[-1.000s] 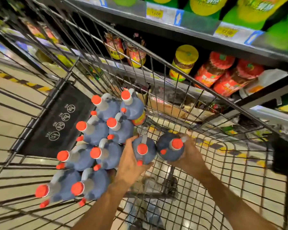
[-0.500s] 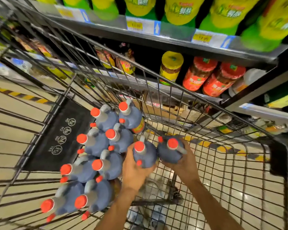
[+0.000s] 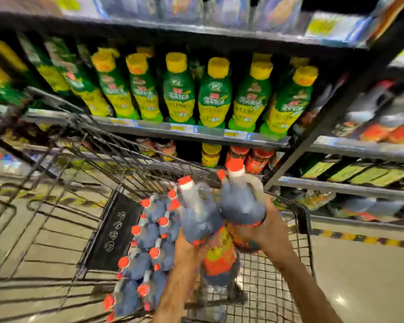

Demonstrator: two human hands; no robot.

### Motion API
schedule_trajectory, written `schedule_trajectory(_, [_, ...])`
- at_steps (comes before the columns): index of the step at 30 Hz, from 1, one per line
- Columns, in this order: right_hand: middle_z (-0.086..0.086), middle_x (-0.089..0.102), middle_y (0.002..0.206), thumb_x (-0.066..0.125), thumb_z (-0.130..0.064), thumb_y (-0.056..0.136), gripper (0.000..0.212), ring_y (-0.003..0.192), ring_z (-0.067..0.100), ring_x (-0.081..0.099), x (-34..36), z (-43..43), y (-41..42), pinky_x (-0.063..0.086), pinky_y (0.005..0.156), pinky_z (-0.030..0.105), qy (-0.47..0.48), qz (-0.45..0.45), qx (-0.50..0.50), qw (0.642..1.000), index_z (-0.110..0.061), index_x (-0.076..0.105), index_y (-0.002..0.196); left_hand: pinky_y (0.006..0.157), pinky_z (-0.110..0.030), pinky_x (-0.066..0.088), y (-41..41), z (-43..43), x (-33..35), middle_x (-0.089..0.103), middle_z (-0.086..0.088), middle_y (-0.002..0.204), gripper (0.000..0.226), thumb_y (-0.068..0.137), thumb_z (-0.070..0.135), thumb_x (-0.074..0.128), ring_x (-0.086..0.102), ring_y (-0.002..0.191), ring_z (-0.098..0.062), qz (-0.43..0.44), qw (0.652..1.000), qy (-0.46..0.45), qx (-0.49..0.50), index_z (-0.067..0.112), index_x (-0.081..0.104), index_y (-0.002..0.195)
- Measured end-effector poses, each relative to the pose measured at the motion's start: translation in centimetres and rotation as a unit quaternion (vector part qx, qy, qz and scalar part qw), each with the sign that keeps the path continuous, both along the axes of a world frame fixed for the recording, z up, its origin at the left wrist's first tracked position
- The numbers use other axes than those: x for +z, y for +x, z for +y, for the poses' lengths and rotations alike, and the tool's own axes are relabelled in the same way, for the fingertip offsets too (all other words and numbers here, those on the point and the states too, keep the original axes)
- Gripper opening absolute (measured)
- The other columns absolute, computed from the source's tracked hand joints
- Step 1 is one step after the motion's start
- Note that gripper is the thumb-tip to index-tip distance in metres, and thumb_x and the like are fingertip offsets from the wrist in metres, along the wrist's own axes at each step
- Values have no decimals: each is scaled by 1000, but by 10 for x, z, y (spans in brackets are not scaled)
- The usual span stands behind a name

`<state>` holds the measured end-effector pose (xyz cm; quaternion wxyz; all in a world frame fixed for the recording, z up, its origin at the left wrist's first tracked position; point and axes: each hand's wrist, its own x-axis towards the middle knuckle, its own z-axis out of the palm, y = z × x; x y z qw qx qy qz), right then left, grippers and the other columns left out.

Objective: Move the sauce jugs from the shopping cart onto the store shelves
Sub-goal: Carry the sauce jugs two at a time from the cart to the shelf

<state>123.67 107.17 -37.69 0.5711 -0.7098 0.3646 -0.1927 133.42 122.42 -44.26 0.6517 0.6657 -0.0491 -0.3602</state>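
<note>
**Two sauce jugs held above cart, one per hand**

Frame is motion-blurred. Left hand (image 3: 184,244) grips the left-hand jug (image 3: 200,220) from below and behind; its fingers are mostly hidden by the jug. The jug is dark, with a red cap, and tilts slightly left. Right hand (image 3: 266,229) wraps the lower body of the right-hand jug (image 3: 239,203), which is upright with its cap up and handle to the right. The two jugs are side by side, touching or nearly so, above the shopping cart (image 3: 261,283).

Remaining jugs (image 3: 147,238) stand packed in rows at the cart's left side. Store shelf (image 3: 196,130) ahead carries green bottles (image 3: 214,94) with yellow caps. Red-lidded jars (image 3: 257,159) sit on the shelf below.
</note>
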Motion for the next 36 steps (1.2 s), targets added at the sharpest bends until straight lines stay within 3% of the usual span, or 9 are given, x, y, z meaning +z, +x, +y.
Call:
schedule_trajectory(2, [-7, 71, 105, 94, -18, 49, 70, 91, 6, 68, 36, 9, -4, 55, 75, 22, -5, -4, -28, 1000, -31, 56, 106, 51, -6, 48, 5, 2, 44, 69, 11, 64, 19, 96, -9, 46, 65, 80, -1, 47, 998, -36, 2, 2, 53, 111])
schedule_trajectory(4, [4, 72, 110, 95, -5, 53, 74, 91, 4, 70, 68, 19, -12, 58, 77, 24, 8, -37, -45, 998, -22, 58, 115, 55, -7, 49, 5, 3, 84, 70, 7, 81, 35, 78, -9, 73, 66, 67, 9, 20, 998, -55, 11, 0, 62, 110])
schedule_trajectory(7, [-15, 76, 99, 91, -23, 48, 73, 86, -6, 70, 117, 38, -24, 53, 66, 11, -12, -68, -68, 995, -20, 61, 115, 63, -28, 58, 5, 11, 143, 77, -7, 87, 63, 50, 20, 93, 74, 76, -18, 2, 994, -95, -56, 4, 68, 107])
schedule_trajectory(10, [-16, 76, 97, 90, -21, 50, 67, 84, -2, 72, 158, 53, -37, 55, 65, 14, -29, -114, -102, 988, -20, 63, 111, 65, -33, 59, 8, 18, 189, 77, -12, 91, 70, 43, 30, 91, 74, 79, -24, 2, 986, -139, -97, 7, 69, 105])
schedule_trajectory(15, [-3, 76, 105, 95, -23, 54, 68, 93, 13, 74, 217, 74, -67, 59, 72, 29, -79, -154, -141, 975, -21, 63, 114, 63, -32, 57, -1, 22, 252, 77, -13, 92, 46, 51, 31, 89, 75, 78, -24, -37, 956, -204, -207, 18, 76, 93])
schedule_trajectory(19, [3, 73, 113, 96, -28, 52, 81, 99, 20, 72, 249, 87, -95, 59, 83, 46, -95, -177, -183, 962, -15, 59, 122, 67, -33, 58, -14, 20, 291, 76, -14, 96, 41, 62, 21, 82, 74, 82, -24, -79, 930, -248, -260, 13, 73, 101])
schedule_trajectory(28, [7, 73, 113, 90, -13, 60, 71, 97, 24, 73, 275, 109, -152, 59, 85, 48, -105, -221, -226, 943, -13, 58, 124, 64, -27, 57, -62, 10, 331, 77, -6, 96, 48, 58, 22, 86, 75, 86, -21, -134, 897, -302, -292, 16, 71, 104])
schedule_trajectory(31, [6, 74, 112, 90, -20, 54, 77, 95, 21, 74, 279, 113, -176, 61, 82, 46, -104, -235, -240, 936, -14, 58, 124, 64, -27, 57, -84, 3, 334, 77, -5, 97, 60, 51, 33, 90, 75, 86, -21, -144, 892, -312, -293, 16, 70, 105])
schedule_trajectory(36, [10, 72, 115, 90, -22, 50, 85, 99, 29, 72, 281, 109, -226, 57, 87, 54, -92, -260, -260, 925, -10, 56, 127, 63, -27, 58, -132, -13, 338, 77, -1, 95, 35, 60, 28, 88, 75, 84, -19, -161, 887, -313, -300, 33, 75, 93])
